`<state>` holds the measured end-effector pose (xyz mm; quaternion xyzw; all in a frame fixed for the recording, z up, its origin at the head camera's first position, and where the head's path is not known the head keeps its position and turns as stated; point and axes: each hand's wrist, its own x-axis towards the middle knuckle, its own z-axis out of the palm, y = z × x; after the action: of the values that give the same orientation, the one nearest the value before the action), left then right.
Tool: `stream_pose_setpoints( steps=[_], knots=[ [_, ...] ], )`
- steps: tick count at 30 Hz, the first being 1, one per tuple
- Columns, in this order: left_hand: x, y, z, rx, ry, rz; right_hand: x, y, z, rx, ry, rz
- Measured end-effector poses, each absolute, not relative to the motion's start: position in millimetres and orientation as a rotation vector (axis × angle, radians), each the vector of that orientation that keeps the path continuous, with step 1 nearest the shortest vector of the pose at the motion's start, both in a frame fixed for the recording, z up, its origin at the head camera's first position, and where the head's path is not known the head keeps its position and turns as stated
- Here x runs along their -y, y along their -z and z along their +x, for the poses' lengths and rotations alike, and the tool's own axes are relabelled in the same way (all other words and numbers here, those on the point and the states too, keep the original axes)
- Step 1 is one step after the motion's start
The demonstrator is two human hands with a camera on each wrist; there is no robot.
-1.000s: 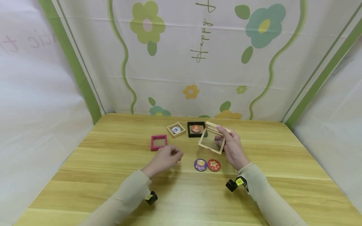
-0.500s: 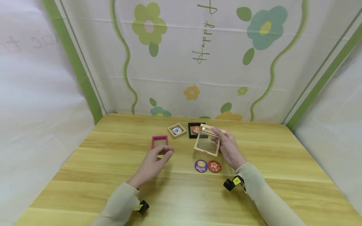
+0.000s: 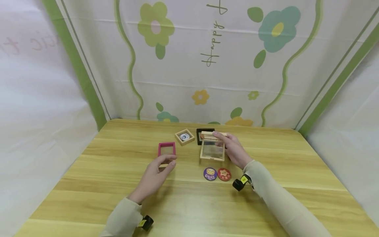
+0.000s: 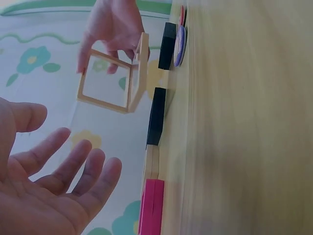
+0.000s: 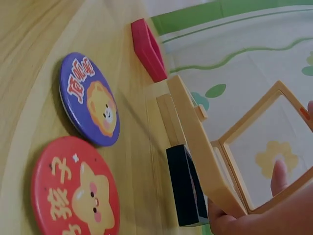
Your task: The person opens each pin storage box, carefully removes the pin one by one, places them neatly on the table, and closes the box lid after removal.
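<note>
Frame [image 3: 212,149] is gripped by the right hand [image 3: 235,149], hinged open, badgeless; the left hand [image 3: 154,174] spreads loosely, empty. Beyond both, a smaller frame [image 3: 186,142] looks done; two badges [image 3: 210,173] (near the right hand) seem unframed.

The left hand [image 3: 154,173] hovered, its fingers loosely bent and apart; the right hand [image 3: 234,148], also raised, held a grip.

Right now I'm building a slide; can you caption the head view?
The right hand holds an open wooden frame beyond a purple badge and a red badge.
</note>
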<state>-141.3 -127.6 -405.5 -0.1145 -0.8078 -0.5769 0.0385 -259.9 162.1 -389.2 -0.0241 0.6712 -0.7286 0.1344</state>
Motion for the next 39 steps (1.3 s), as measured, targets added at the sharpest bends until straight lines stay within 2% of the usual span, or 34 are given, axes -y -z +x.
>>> stream_pose_setpoints(
  steps=[39],
  knots=[
    [122.4, 406.9, -134.4, 2.491, 1.801, -0.398, -171.2, 396.5, -285.4, -2.168, 1.673, -0.169]
  ],
)
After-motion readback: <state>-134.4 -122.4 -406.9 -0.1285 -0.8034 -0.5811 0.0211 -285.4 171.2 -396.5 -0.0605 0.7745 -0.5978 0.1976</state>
